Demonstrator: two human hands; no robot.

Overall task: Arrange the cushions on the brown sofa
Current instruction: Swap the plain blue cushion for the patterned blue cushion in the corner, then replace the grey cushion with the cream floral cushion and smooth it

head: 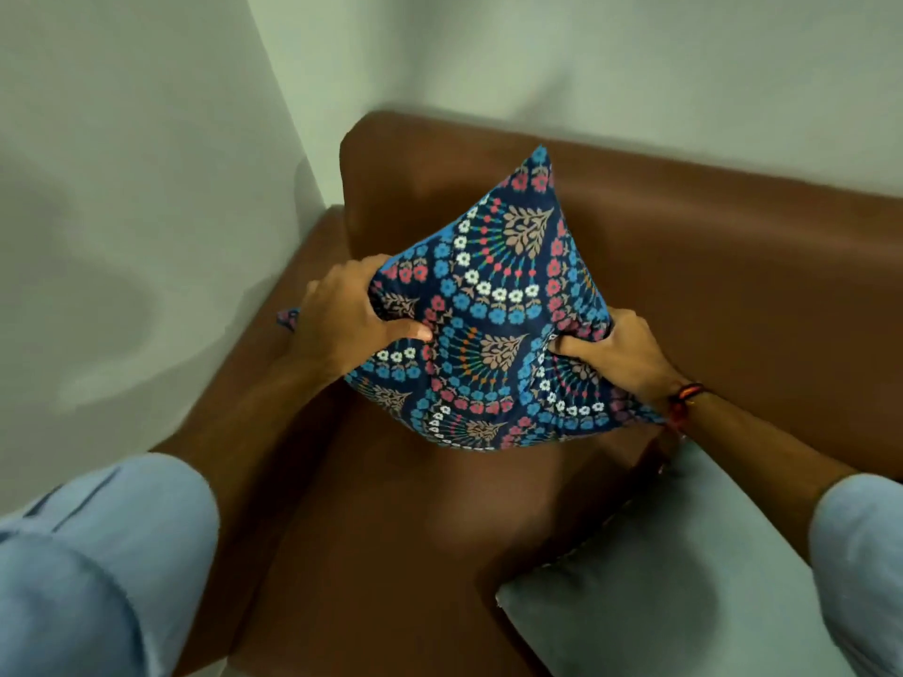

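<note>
The patterned cushion (493, 324), dark blue with blue, red and white flowers, is held up over the seat of the brown sofa (733, 266), in front of the backrest near the sofa's left corner. It is turned like a diamond: one corner points up and away toward the backrest, the opposite edge hangs low toward the person, and its long diagonal runs from that top corner down toward the seat. Its face tilts toward the camera. The left hand (342, 315) has a closed grip on the cushion's left corner, thumb pressed flat on the front of the fabric and fingers wrapped behind, bunching the cloth. The right hand (618, 346) has the same tight grip on the right side, thumb dug into the front, fingers curled round the edge so the cover puckers. Both forearms reach forward and inward from the lower corners, wrists roughly level, the right wrist wearing a thread band (684, 395). Light blue sleeves (97, 554) are rolled at the elbows. A plain grey-blue cushion (674, 579) lies flat on the seat, below and to the right of the held one. Pale walls (122, 188) meet behind the sofa's corner.
</note>
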